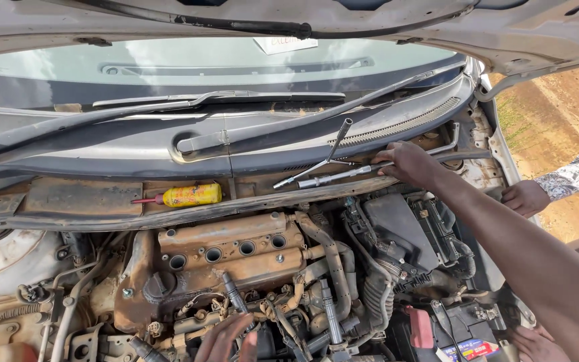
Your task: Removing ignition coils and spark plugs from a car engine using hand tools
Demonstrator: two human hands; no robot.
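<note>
- Nearest the lens, the left hand is seen at the bottom edge, fingers loosely closed around a black ignition coil that leans out of the rusty valve cover.
- Right hand is stretched to the cowl ledge, clasped on a long socket wrench; a T-handle wrench lies crossed just beside it.
- Yellow spray can is laid sideways on the ledge, well left.
- Another person's hand is rested on the right fender.
</note>
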